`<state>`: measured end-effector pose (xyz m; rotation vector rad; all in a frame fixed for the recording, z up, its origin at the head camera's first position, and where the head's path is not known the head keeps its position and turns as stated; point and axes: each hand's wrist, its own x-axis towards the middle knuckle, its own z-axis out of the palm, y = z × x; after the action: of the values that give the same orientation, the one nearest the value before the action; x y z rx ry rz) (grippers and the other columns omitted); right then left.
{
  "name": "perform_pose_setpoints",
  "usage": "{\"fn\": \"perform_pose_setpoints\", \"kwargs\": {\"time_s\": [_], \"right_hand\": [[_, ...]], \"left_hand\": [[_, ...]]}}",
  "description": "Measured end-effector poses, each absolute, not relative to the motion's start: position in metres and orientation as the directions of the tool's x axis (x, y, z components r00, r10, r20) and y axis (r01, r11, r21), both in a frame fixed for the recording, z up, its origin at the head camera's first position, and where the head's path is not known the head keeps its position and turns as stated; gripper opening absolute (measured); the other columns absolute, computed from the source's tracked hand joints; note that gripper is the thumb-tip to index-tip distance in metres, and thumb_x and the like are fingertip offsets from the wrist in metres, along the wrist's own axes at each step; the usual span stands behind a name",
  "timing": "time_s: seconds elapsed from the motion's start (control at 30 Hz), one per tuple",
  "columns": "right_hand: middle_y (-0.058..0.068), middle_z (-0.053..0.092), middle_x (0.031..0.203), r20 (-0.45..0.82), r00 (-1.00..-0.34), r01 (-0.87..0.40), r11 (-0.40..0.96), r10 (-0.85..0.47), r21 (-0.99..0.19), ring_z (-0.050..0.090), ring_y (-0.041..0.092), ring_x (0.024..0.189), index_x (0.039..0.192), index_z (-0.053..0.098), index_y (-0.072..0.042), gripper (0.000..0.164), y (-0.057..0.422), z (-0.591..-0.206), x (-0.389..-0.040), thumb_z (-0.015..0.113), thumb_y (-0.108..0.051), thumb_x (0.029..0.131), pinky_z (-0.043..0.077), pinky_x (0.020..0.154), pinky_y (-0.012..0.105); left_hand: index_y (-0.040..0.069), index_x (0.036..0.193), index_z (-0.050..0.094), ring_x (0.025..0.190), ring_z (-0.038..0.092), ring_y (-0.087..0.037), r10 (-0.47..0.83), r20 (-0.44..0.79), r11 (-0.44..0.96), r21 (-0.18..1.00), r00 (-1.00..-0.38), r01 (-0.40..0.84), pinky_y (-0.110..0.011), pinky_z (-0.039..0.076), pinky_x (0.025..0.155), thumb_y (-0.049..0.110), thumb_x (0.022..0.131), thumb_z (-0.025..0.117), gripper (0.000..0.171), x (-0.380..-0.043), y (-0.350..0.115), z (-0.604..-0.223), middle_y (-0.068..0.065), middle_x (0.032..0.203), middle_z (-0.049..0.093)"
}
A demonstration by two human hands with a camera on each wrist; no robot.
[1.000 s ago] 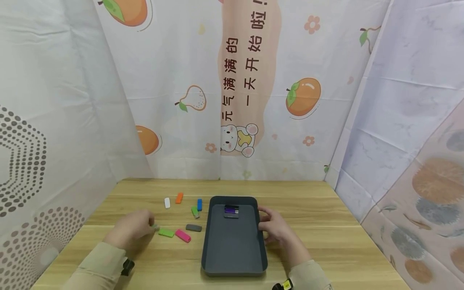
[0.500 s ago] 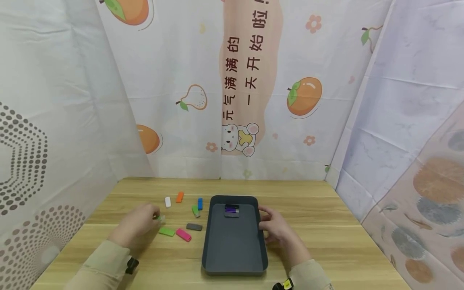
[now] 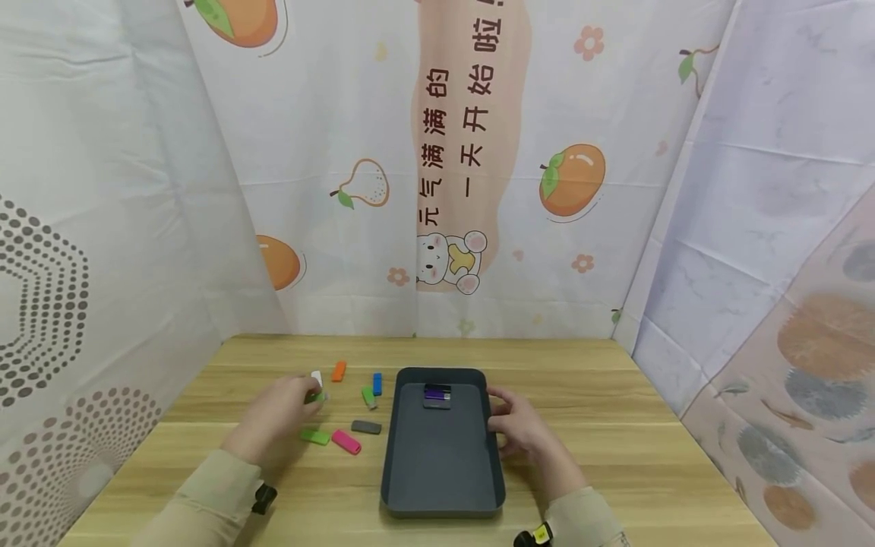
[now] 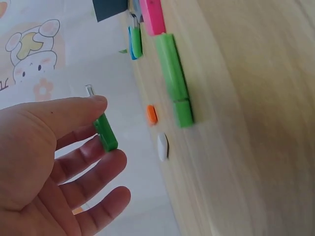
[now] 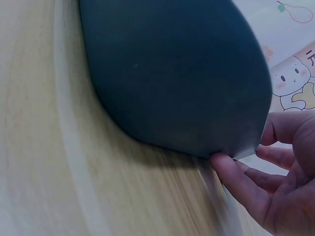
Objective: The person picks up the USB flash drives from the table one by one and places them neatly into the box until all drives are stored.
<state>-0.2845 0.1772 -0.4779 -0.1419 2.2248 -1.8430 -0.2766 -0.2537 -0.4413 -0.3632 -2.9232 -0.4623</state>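
Observation:
My left hand (image 3: 276,418) pinches a green USB flash drive (image 4: 106,132) between thumb and fingers, its plug end sticking out past the thumb. The drive is held above the table, close to a white flash drive (image 3: 316,377) in the head view. Below that hand lie a light green flash drive (image 4: 173,73) and a pink one (image 3: 346,441). My right hand (image 3: 517,427) holds the right side of a dark grey tray (image 3: 442,463), thumb at the lower edge and fingers by the rim. Black, purple and grey flash drives (image 3: 437,404) lie side by side at the tray's far end.
Left of the tray, an orange flash drive (image 3: 339,371), a blue one (image 3: 377,384), another green one (image 3: 369,397) and a dark grey one (image 3: 366,427) are scattered on the wooden table (image 3: 588,380). Printed curtains (image 3: 307,114) hang behind and at both sides.
My left hand has lifted the green flash drive and carried it away from me and to the right, towards the white one. The right hand and the tray stay in place.

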Motion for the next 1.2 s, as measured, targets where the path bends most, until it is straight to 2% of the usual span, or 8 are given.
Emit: {"fn": "perform_pose_setpoints", "kwargs": {"time_s": [0.3,0.53,0.8,1.2], "right_hand": [[0.031,0.057,0.127,-0.125,-0.965,0.074,0.217,-0.232,-0.973,0.066,0.035,0.096,0.155,0.036,-0.002,0.078,0.177,-0.477,-0.283,0.063,0.010,0.084,0.058,0.058,0.054],[0.031,0.056,0.128,-0.131,-0.962,0.079,0.216,-0.240,-0.973,0.065,0.035,0.098,0.156,0.035,-0.003,0.078,0.177,-0.476,-0.284,0.063,0.009,0.084,0.059,0.059,0.053],[0.031,0.056,0.128,-0.126,-0.962,0.073,0.215,-0.244,-0.974,0.066,0.034,0.097,0.156,0.035,-0.002,0.079,0.178,-0.478,-0.285,0.063,0.008,0.083,0.059,0.059,0.052],[0.030,0.056,0.128,-0.127,-0.960,0.071,0.219,-0.249,-0.973,0.066,0.034,0.098,0.156,0.035,-0.002,0.079,0.177,-0.478,-0.286,0.063,0.007,0.083,0.059,0.059,0.053]], "left_hand": [[0.010,0.102,0.075,0.077,0.060,-0.016,0.226,0.229,0.917,0.277,-0.947,0.286,-0.041,0.055,0.070,0.020,0.091,0.079,0.015,-0.288,-0.239,-0.437,0.000,0.089,0.061],[0.010,0.100,0.075,0.079,0.062,-0.017,0.224,0.244,0.910,0.294,-0.944,0.292,-0.040,0.055,0.069,0.020,0.091,0.079,0.014,-0.292,-0.231,-0.431,0.000,0.090,0.062],[0.009,0.106,0.075,0.085,0.065,-0.019,0.232,0.274,0.898,0.308,-0.933,0.314,-0.041,0.056,0.074,0.019,0.092,0.078,0.018,-0.294,-0.223,-0.422,0.000,0.093,0.064],[0.012,0.103,0.075,0.087,0.064,-0.019,0.260,0.325,0.887,0.291,-0.909,0.358,-0.041,0.056,0.076,0.020,0.091,0.079,0.016,-0.296,-0.199,-0.415,-0.002,0.097,0.066]]}}
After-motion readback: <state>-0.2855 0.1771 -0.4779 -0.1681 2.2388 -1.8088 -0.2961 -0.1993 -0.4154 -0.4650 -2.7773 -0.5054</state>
